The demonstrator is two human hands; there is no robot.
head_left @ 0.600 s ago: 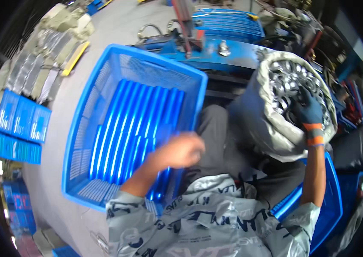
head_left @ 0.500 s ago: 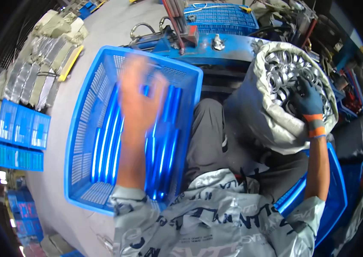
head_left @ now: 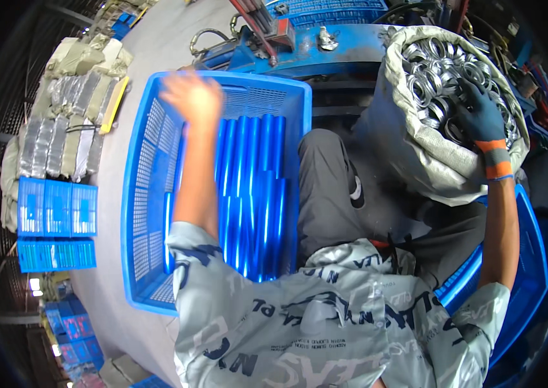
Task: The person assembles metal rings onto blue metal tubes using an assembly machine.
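Note:
My bare left hand (head_left: 192,97) is over the far left part of a blue plastic crate (head_left: 133,194), its fingers spread and blurred, with nothing seen in them. Beneath my forearm, shiny blue tubes (head_left: 248,155) lie lengthwise in the crate, side by side in two overlapping rows. My right hand (head_left: 483,116) wears a dark blue glove with an orange and grey cuff. It reaches into a white woven sack (head_left: 429,152) full of silvery metal rings (head_left: 426,84). The gloved fingers are bent in among the rings, and their tips are partly hidden.
A blue metal machine bench (head_left: 358,42) with hoses stands beyond the crate and sack. Another blue crate (head_left: 532,258) with blue tubes is at my right side. Stacked bundles (head_left: 60,136) and small blue crates (head_left: 57,207) line the left.
My left hand has moved away from me and to the left, toward the crate's far left corner. My right hand stays among the rings. The whole view has shifted slightly.

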